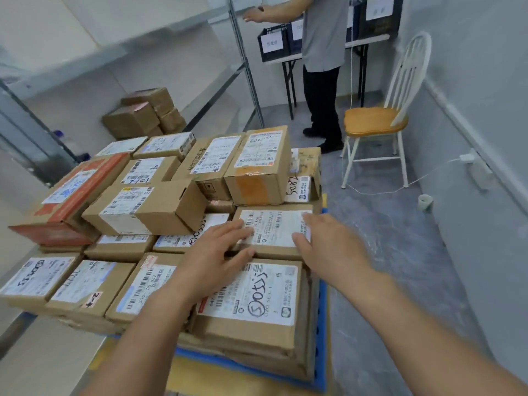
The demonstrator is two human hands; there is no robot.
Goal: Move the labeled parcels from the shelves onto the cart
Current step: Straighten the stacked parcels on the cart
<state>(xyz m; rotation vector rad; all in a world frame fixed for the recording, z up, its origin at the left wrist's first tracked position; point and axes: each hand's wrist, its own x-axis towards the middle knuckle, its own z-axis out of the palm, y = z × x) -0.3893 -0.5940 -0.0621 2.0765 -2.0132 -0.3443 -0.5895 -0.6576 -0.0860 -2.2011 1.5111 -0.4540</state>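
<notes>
Several labelled cardboard parcels are stacked on a blue cart (pixel 322 332) in front of me. A flat parcel with a white label (pixel 273 228) lies on the stack's right side. My left hand (pixel 217 258) rests at its left edge with fingers spread over the label. At the parcel's right edge lies my right hand (pixel 328 241), fingers apart and touching it. Neither hand closes around the parcel. Just below it lies a larger parcel marked with a handwritten number (pixel 251 295). A few brown boxes (pixel 143 115) sit on the low shelf at the back left.
Metal shelving (pixel 245 61) runs along the left and back. Another person (pixel 323 67) stands at a table with dark bins (pixel 274 41). A white chair with a wooden seat (pixel 374 118) stands at the right, with a cable on the floor (pixel 400 187).
</notes>
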